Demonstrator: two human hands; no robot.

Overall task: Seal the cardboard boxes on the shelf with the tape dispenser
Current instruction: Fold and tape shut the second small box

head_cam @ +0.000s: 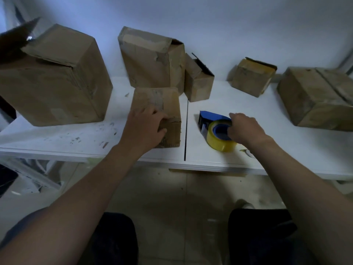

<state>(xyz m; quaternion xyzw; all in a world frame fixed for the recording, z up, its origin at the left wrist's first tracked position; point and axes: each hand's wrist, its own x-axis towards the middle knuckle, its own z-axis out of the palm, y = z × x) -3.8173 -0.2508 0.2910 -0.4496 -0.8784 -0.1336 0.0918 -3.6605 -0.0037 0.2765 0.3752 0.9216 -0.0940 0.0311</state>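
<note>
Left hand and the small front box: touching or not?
Touching. The head view shows the left hand curled over the small front box at its near top edge.

Head-worn camera, looking forward and down (wide-angle), shelf (pixel 219 165) close below

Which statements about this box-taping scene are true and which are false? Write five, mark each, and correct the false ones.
1. The left hand holds a small cardboard box near the front edge of the white shelf. True.
2. The right hand grips the tape dispenser at its tape roll. True.
3. The tape roll is red. False: it is yellow, on a blue dispenser.
4. The tape dispenser lies left of the held box. False: it lies to its right.
5. Only two boxes stand on the shelf. False: six do.
</note>
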